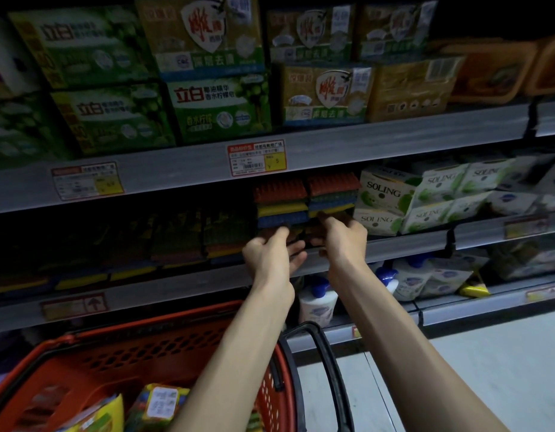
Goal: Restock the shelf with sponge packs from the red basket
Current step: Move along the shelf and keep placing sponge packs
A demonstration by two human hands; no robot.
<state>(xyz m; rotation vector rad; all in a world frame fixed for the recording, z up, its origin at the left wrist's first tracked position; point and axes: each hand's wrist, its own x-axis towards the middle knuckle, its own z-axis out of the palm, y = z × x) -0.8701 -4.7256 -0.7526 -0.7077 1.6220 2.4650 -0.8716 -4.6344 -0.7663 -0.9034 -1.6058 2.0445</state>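
Two sponge packs with red, yellow, green and blue layers stand side by side on the middle shelf (pixel 394 241). My left hand (pixel 271 254) grips the bottom of the left sponge pack (pixel 280 202). My right hand (pixel 341 235) holds the lower edge of the right sponge pack (pixel 332 191). Both hands reach into the dark shelf at its front edge. The red basket (pixel 164 347) sits below at the lower left, with more sponge packs (pixel 157 403) inside it.
Darker sponge packs (pixel 176 238) fill the shelf left of my hands. White Soling soap boxes (pixel 385 201) stand right of them. Green and yellow soap boxes (pixel 213 107) sit on the shelf above. Bottles (pixel 316 300) line the lower shelf. The basket's black handle (pixel 329 363) hangs right.
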